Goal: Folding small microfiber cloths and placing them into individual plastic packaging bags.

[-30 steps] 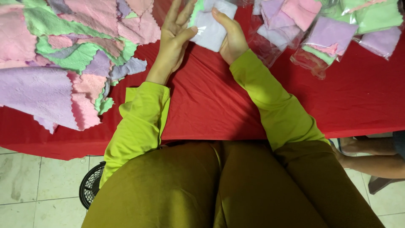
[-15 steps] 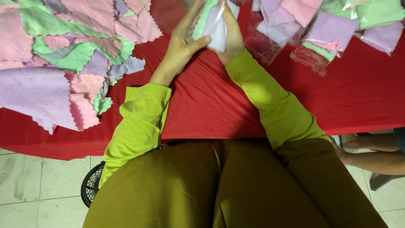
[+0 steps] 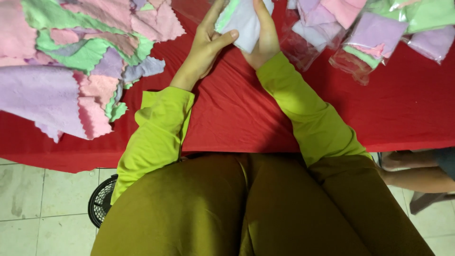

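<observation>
1. Pale lilac-white folded cloth [image 3: 246,26], green edge showing at its left side, raised at top centre of view, just above red desk [image 3: 237,114]; was lying flat on desk 1.0 s ago.
2. Left hand [image 3: 206,47]: grip closed on cloth, thumb pressed across front face, fingers behind. Earlier: open, flat, palm down beside cloth.
3. Right hand [image 3: 263,40]: grip closed round cloth's right side & underside, palm cupping it. Earlier: resting on cloth's edge only.
4. Meaning (judgement): cloth now lifted & gathered between both hands, squeezed narrower than before; folding/compacting step appears underway, not finished.
5. Loose cloth pile [image 3: 71,71], pink/green/lilac w/ zigzag edges, left on desk, well apart from hands; unchanged.
6. Clear bagged cloth packs [image 3: 369,47] right of hands, nearest one just beside right wrist; unchanged.
7. Black fan [image 3: 102,201] on tiled floor below desk edge, left. Another person's leg [image 3: 417,170] at right, below desk.
</observation>
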